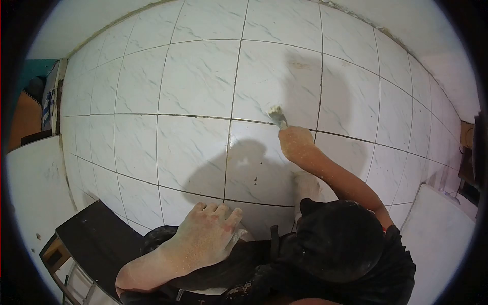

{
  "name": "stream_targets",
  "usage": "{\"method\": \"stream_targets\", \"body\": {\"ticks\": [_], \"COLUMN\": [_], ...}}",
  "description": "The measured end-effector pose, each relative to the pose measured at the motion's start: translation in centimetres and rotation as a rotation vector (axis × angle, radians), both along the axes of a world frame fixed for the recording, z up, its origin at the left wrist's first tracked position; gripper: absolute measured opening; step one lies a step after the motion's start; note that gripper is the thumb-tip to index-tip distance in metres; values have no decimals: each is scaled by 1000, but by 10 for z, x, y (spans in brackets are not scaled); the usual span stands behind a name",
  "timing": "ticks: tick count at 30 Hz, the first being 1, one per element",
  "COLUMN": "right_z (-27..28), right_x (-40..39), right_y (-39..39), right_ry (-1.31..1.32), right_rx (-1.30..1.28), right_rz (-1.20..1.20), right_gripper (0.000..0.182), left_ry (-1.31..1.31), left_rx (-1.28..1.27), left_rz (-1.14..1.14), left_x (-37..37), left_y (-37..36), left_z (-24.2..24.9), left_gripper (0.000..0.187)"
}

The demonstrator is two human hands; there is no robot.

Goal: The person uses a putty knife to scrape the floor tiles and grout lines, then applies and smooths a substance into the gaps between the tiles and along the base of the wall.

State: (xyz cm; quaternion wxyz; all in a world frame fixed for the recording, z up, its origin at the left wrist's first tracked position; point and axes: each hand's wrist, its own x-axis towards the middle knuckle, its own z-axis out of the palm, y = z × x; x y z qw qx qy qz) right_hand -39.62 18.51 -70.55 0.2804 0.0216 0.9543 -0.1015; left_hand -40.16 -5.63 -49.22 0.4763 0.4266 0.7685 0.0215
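Note:
My right hand [297, 142] is closed around the handle of a small brush [277, 118] with pale bristles. The bristle end points away from me, over a white floor tile [198, 79] close to a dark grout line. My left hand [211, 226] is dusty and lies across my dark-clothed left leg. Its fingers are slightly apart and bent downward at the tips, with nothing visible in them. A dusty foot [306, 185] shows below my right forearm, beside my black-clothed knee [338, 241].
Pale walls [439, 30] border the marbled tile floor. At lower left stands a dark panel [99, 244] with a wooden edge. A white slab-like surface [437, 223] is at right. Through an opening at far left, an orange item [25, 119] shows. Small dark specks [255, 179] mark a tile.

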Motion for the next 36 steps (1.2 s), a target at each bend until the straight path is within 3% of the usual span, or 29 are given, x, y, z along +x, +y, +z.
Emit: {"method": "stream_targets", "body": {"ticks": [17,27,36], "right_z": [22,-2,6], "right_x": [-13,-14,-11], "right_y": [-10,-15,-13], "right_ry": [-108,-32,-159], "right_rx": [-70,-16,-34], "right_rz": [8,-20,23], "right_gripper": [18,19,18], "left_ry": [37,53,19], "left_rx": [65,54,66], "left_rz": [15,-1,32], "left_x": [5,4,2], "left_y": [-1,-2,-1], "left_z": [2,-1,0], "left_gripper": [44,43,43]}}
